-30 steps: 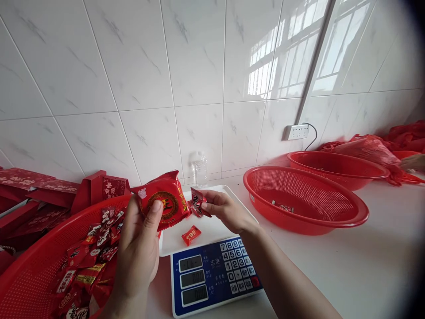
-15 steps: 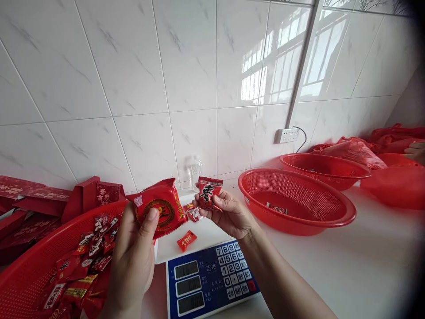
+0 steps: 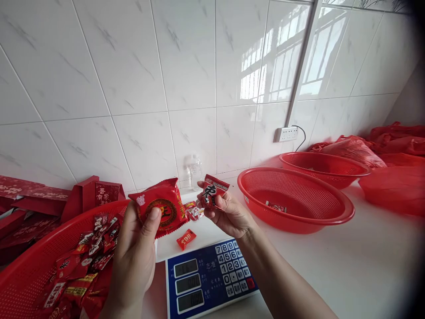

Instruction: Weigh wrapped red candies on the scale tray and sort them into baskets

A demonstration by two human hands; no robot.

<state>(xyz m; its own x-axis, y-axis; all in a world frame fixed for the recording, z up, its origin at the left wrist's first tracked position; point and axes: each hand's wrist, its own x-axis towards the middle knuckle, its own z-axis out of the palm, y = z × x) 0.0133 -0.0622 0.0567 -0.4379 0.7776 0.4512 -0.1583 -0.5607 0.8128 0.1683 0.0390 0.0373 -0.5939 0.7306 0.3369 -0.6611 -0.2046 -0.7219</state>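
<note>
My left hand (image 3: 136, 248) holds a large red packet (image 3: 166, 208) with a round gold and black emblem, thumb on its front. Pinched between the fingers of my right hand (image 3: 232, 215) is a small red packet (image 3: 212, 190) with a black character on white. Both packets are above the white tray (image 3: 166, 248) of a blue digital scale (image 3: 212, 274). An orange-red wrapped piece (image 3: 186, 239) lies on the tray, and a few red and white wrapped pieces (image 3: 194, 212) lie farther back, partly hidden by the large packet.
At the left, a red basket (image 3: 40, 239) holds several wrapped pieces, with red boxes (image 3: 83, 195) behind. Two red baskets (image 3: 295, 221) (image 3: 332, 165) and red bags (image 3: 355, 150) occupy the right. A clear bottle (image 3: 195, 170) stands by the wall, below a socket strip (image 3: 286, 134).
The small packet in my right hand has tilted clockwise and moved slightly right. My left hand still holds the large packet. Another person's hand at the far right has left the view.
</note>
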